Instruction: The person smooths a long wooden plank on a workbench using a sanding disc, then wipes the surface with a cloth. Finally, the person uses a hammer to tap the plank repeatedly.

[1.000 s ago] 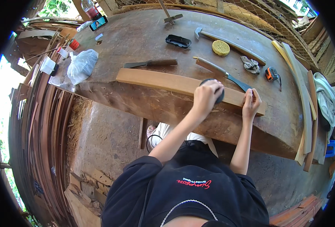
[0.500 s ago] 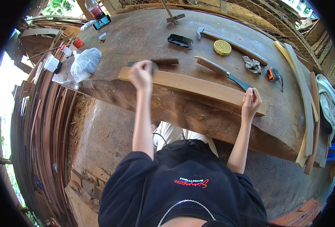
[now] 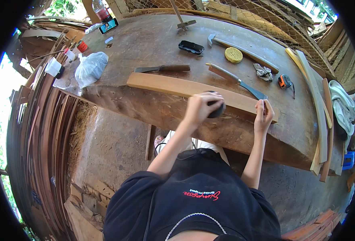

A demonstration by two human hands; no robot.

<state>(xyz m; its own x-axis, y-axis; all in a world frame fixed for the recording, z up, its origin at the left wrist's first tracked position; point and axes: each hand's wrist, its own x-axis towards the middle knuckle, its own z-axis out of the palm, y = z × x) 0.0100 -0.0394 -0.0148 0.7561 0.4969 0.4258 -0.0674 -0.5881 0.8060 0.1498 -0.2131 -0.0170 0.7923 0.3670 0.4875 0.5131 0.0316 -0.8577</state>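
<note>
A long wooden board lies along the table's near edge. My left hand is closed round a dark rounded pad at the board's near side, right of its middle. The pad is blurred, so its exact kind is unclear. At the board's right end my right hand is closed, its curled fingers on the board. Just beyond those fingers lies the blade of a wood-handled chisel. A second wood-handled chisel rests behind the board's left part.
Farther back lie a hammer, a round yellow block, a black tray, a crumpled cloth and a tape measure. A tied plastic bag and a phone stand left. Wooden strips line the right side.
My left hand has moved right along the board with the dark pad, from its left end past the middle. The left chisel's blade now shows. My right hand stays at the right end.
</note>
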